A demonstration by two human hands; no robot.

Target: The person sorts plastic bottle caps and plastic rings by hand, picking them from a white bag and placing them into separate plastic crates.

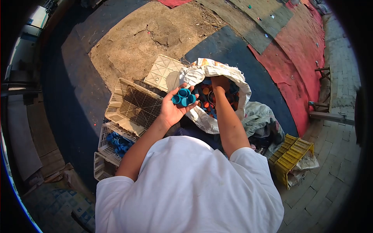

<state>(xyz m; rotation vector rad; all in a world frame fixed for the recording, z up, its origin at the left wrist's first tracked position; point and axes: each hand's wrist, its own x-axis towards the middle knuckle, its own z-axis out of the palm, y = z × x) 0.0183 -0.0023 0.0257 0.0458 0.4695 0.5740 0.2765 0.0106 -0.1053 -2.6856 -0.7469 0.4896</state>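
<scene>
My left hand (172, 112) is palm up beside the rim of a white woven sack (210, 126), with its fingers curled around several teal plastic caps (183, 97). The caps rest in a small cluster, some with their hollow side up. My right hand (220, 83) reaches down into the open sack, its fingers hidden among the contents. Inside the sack are many small orange, red, blue and dark plastic caps (206, 104), partly in shadow. The sack's edge is rolled outward.
Left of the sack stand an upper beige plastic crate (132, 101) and a lower crate holding blue pieces (119, 143). A pale crate (165, 69) lies behind. At right are a crumpled grey-green sack (261, 116) and a yellow crate (289, 157). Dark and red mats (287, 85) cover the ground.
</scene>
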